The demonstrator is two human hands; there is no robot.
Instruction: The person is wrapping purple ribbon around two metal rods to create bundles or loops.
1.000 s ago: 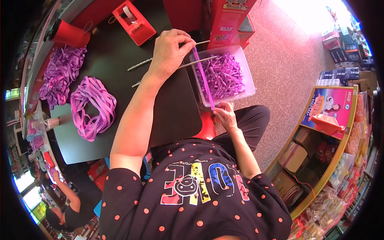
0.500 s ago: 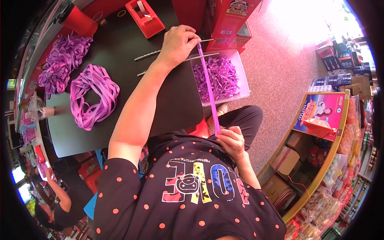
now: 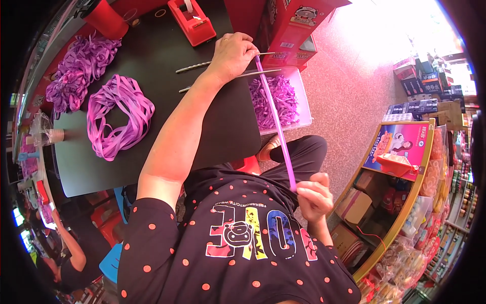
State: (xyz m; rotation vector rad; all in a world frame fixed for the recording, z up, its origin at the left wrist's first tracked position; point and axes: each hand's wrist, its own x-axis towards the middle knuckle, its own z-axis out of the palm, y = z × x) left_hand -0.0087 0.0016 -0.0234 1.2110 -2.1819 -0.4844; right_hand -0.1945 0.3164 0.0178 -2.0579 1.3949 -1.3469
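Note:
A purple ribbon (image 3: pixel 276 121) is stretched between my two hands, running from the table's far right corner down toward my body. My left hand (image 3: pixel 232 55) pinches its upper end beside two thin metal rods (image 3: pixel 193 67), one of them twisted, which jut past the table edge. My right hand (image 3: pixel 315 196) grips the lower end, with the fingers curled, in front of my right side. Beneath the ribbon stands a whitish plastic bin (image 3: pixel 304 99) holding many short purple ribbon pieces (image 3: pixel 288 101).
On the dark table (image 3: pixel 167 61) lie a loose purple ribbon coil (image 3: pixel 121 119), a tangled ribbon heap (image 3: pixel 81 73) and a red tape dispenser (image 3: pixel 195 25). Red boxes (image 3: pixel 293 30) stand beyond the bin. A yellow-edged cabinet (image 3: pixel 387 207) is at right. Another person's arm (image 3: pixel 71 240) shows at far left.
My right hand has moved down and to the right, away from my left hand, and the ribbon is drawn out longer. My left hand stays by the rods; the view has shifted slightly.

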